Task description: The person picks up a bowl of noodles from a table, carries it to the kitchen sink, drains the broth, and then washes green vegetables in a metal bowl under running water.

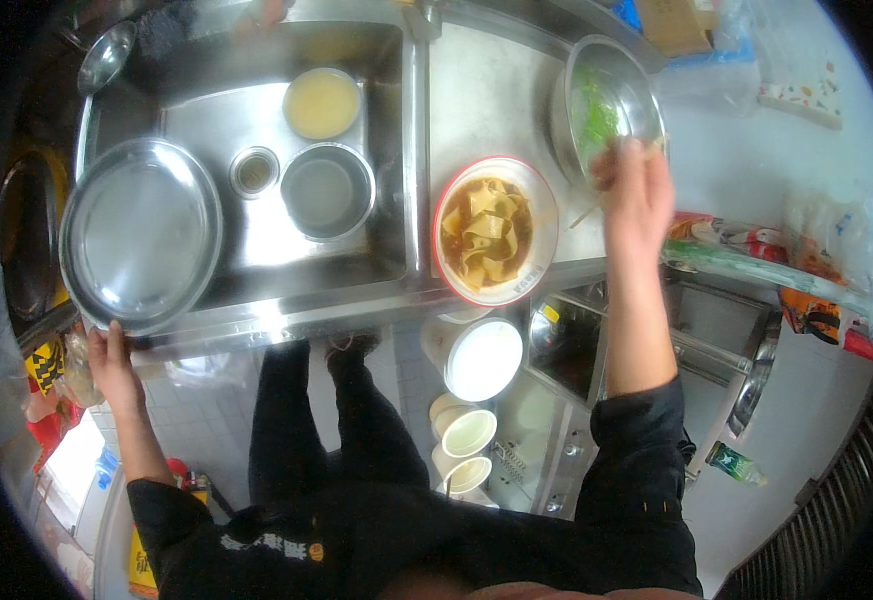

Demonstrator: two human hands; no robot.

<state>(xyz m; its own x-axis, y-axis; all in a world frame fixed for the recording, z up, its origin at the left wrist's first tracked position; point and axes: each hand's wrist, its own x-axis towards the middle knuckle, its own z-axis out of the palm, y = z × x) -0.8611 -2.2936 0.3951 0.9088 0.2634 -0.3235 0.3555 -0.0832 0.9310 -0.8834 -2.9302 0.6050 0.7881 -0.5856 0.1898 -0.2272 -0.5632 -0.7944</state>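
My left hand (115, 375) is at the near edge of a round shiny metal tray (140, 236), a digit over its rim and the other fingers partly hidden. That tray overlaps the left side of the sink. At the right, my right hand (639, 195) is over the near side of a metal bowl (575, 90) holding green leaves (594, 112). The fingertips are bunched and blurred; a thin stick (583, 217) shows beside them, and whether I hold it is unclear. Left of this hand stands a red-rimmed white bowl (545, 225) with wide noodles (493, 225) in brown broth.
Two round containers stand in the steel sink (241, 247): one with yellowish liquid (322, 103), one with cloudy liquid (328, 191). A ladle (106, 56) lies at the back left. White buckets (484, 360) stand below the counter. Plastic packages (819, 225) lie at right.
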